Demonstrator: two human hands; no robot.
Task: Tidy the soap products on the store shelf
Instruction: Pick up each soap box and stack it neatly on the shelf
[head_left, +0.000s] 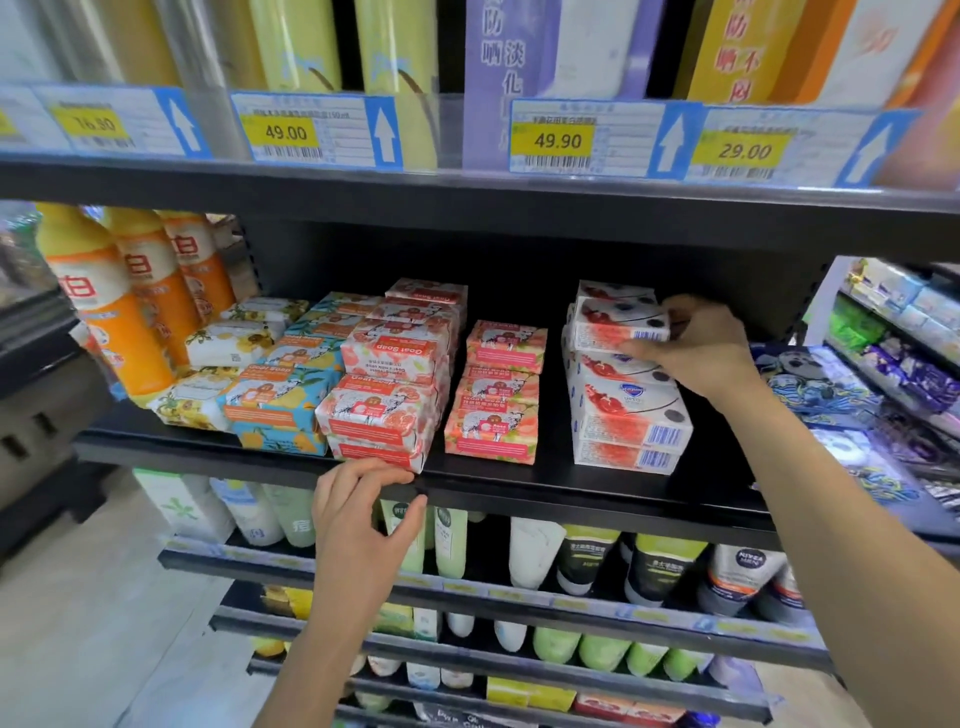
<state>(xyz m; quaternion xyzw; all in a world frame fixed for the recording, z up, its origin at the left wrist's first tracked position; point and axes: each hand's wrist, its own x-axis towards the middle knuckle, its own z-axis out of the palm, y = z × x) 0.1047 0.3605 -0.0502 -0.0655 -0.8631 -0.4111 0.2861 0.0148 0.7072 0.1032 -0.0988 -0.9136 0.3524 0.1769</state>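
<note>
Closest in, the left hand (363, 514) comes up from 6 o'clock. Its fingers are curled over the front lip of the black shelf (545, 483) with the thumb pressed under it. The fingertips lie just beside the lowest pack of the pink Goat Soap stack (384, 405); I cannot tell whether they touch it.

The right hand (701, 343) reaches in from 4 o'clock and grips the top white soap box (615, 325), which has a red fruit picture. The thumb is on the front face and the fingers are wrapped over the far end. This box sits slightly askew at the back of the shelf.

At 6 o'clock from it stands the white box stack (628, 421), running to the front edge. At 9 o'clock, across a bare gap, are the peach soap packs (498, 405), piled three high. Farther toward 9 o'clock come the pink stack, then the blue-and-yellow packs (283, 400), then the white floral packs (228, 345). Orange bottles (104, 322) stand beyond these at the shelf's end.

At 12 o'clock, yellow price tags (558, 140) line the shelf above. At 6 o'clock, below the lip, tubes (587, 561) stand in rows.
</note>
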